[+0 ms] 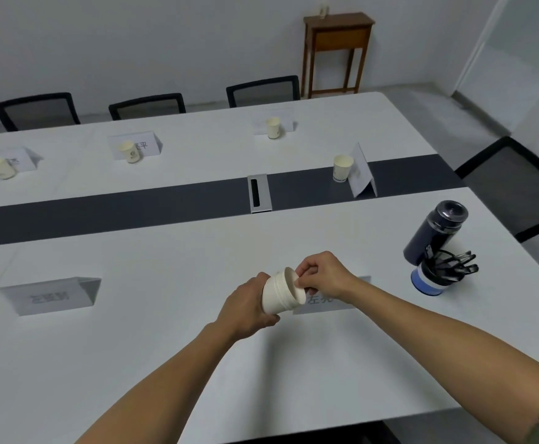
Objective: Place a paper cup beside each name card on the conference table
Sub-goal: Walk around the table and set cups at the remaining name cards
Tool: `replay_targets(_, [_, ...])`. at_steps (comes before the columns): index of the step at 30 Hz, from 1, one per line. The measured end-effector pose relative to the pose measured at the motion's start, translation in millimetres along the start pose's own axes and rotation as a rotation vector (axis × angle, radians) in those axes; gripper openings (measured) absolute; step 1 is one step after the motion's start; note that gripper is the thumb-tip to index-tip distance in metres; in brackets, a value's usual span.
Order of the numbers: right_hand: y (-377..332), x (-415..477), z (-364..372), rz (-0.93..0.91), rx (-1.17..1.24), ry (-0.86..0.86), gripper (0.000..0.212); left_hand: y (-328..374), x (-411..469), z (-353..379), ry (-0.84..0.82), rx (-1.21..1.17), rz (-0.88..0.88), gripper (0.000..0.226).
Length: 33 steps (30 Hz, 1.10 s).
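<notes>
Cups [282, 291] sit nested at lower centre above the tabletop [165, 251], left hand [245, 307] clenched round the stack, right hand [321, 277] pinching the top rim; peel one off straight, then stand it beside the card [326, 301] underneath

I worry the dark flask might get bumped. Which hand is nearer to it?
Right. The right hand pinches the rim of the paper cup stack, left of the dark flask with bare table between. The left hand, gripping the stack, is farther left.
</notes>
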State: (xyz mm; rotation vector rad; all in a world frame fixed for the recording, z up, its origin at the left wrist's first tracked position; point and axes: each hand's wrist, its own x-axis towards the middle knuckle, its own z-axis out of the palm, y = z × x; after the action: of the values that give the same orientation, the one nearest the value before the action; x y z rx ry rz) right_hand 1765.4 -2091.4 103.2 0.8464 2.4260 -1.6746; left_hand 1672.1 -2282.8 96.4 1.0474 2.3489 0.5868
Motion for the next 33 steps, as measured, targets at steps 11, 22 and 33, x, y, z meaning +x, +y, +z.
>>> replay_targets(11, [13,28,-11,0.025,0.051,-0.032,0.008,-7,26,10,-0.025,-0.023,-0.036,0.06])
replay_targets(22, [16,72,-63,0.189,0.165,0.325,0.009,-29,33,14,-0.028,-0.059,-0.114,0.06])
replay_targets(33, [77,126,-43,0.426,-0.034,0.403,0.019,-56,21,33,-0.079,-0.094,-0.207,0.06])
